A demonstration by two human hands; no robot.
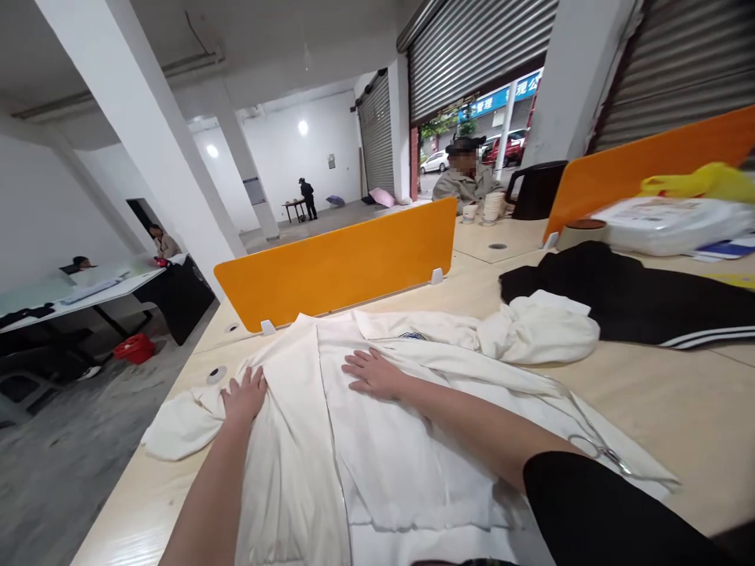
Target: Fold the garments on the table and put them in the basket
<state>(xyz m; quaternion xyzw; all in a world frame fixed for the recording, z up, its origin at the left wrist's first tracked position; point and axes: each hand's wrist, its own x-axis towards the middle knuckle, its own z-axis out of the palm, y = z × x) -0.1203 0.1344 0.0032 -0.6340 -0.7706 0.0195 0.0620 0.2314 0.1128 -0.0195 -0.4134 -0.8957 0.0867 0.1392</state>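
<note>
A cream-white zip jacket (406, 464) lies spread over the light wooden table (666, 409), its zip edge running down the front. My left hand (244, 393) rests on the jacket's left edge, near the sleeve, with fingers spread. On the chest part, just right of the zip, my right hand (371, 373) lies flat with its fingers apart. Neither hand grips anything. A small dark emblem (411, 336) shows on the fabric beyond my right hand. The right sleeve (524, 330) is bunched up on the table. A metal zipper pull with a ring (616, 460) lies at the jacket's lower right.
An orange divider (342, 263) stands behind the jacket. To the right lie a black garment with white stripes (625, 295) and a plastic-wrapped package (672, 224). A black kettle (536, 189) and paper cups (493, 207) stand beyond, near a seated person (465, 177).
</note>
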